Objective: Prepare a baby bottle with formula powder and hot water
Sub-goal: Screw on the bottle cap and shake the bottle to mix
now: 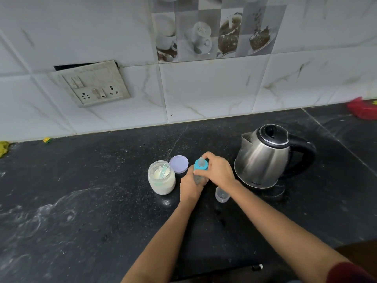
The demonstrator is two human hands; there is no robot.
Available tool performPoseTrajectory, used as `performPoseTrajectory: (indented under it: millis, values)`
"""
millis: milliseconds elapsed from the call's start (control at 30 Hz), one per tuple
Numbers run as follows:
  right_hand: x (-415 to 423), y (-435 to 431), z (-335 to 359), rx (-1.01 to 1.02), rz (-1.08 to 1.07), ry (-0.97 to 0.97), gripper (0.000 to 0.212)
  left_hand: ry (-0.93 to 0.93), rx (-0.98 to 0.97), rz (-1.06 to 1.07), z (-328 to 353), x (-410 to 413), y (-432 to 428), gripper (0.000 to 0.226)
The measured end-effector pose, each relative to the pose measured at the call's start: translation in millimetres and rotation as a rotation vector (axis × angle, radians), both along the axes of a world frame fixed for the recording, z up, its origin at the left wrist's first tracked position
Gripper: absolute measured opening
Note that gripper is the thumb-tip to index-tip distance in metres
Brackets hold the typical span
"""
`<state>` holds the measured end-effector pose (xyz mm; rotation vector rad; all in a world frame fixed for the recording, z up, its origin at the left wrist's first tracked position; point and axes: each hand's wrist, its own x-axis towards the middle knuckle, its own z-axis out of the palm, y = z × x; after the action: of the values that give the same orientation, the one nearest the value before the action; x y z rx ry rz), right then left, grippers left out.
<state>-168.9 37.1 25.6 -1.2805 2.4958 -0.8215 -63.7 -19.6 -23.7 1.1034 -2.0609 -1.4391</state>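
A baby bottle [198, 178] stands on the black counter [102, 190], its blue collar and teat [201, 164] on top. My left hand [189, 186] is wrapped around the bottle's body. My right hand [219, 170] grips the blue collar from the right. An open jar of white formula powder [161, 179] with a pale green scoop [163, 170] inside stands just left of the bottle. Its lilac lid [179, 164] lies behind it. A steel electric kettle [265, 156] with a black handle stands to the right, lid closed.
A clear bottle cap [222, 194] sits upright under my right forearm, in front of the kettle. A wall socket panel [91, 84] hangs on the tiled wall at back left. A red object [363, 108] lies at the far right, yellow scraps [4, 148] at far left.
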Motion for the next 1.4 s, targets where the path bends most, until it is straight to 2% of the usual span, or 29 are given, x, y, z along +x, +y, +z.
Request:
performPoseTrajectory:
  millis: [100,233,367,467,633,867,1000,1100,1233,1300,1400]
  values:
    - [-28.1,-0.5,20.3,0.155,0.337,-0.039,0.045,0.0,0.057,-0.095,2.0,3.4,-10.2,0.052]
    - [-37.1,-9.5,24.7,0.276,0.486,0.103,0.038,-0.045,0.047,-0.24,1.8,4.7,-24.2,0.056]
    - [-31.9,-14.0,14.0,0.293,0.393,0.197,0.041,-0.069,0.014,-0.242,-1.7,3.8,-24.1,0.057]
    - [-17.5,-12.3,2.5,0.272,0.182,0.233,0.04,-0.073,-0.03,-0.176,-6.0,2.4,-16.6,0.055]
    - [3.2,-11.8,-12.4,0.126,-0.079,0.185,0.04,-0.072,-0.048,-0.062,-3.5,0.6,-3.8,0.048]
    - [23.5,-18.0,-17.2,0.069,-0.253,0.183,0.046,-0.089,-0.023,0.171,-4.1,-7.8,14.1,0.046]
    - [34.5,-20.5,-13.2,0.056,-0.35,0.097,0.044,-0.135,-0.04,0.194,-3.7,-8.2,14.5,0.043]
    - [28.6,-19.2,-7.3,0.123,-0.31,0.021,0.054,-0.135,-0.084,0.106,-4.4,-3.6,7.2,0.041]
    - [3.3,3.8,5.6,0.128,-0.128,-0.341,0.07,-0.088,-0.056,0.01,-1.8,1.6,-1.3,0.044]
    - [-6.8,25.6,8.4,0.229,-0.024,-0.29,0.078,-0.074,-0.062,-0.034,-1.5,3.5,-3.4,0.048]
    - [-10.4,54.4,6.0,0.508,0.117,-0.138,0.092,-0.06,-0.051,-0.062,-5.1,4.8,-9.4,0.055]
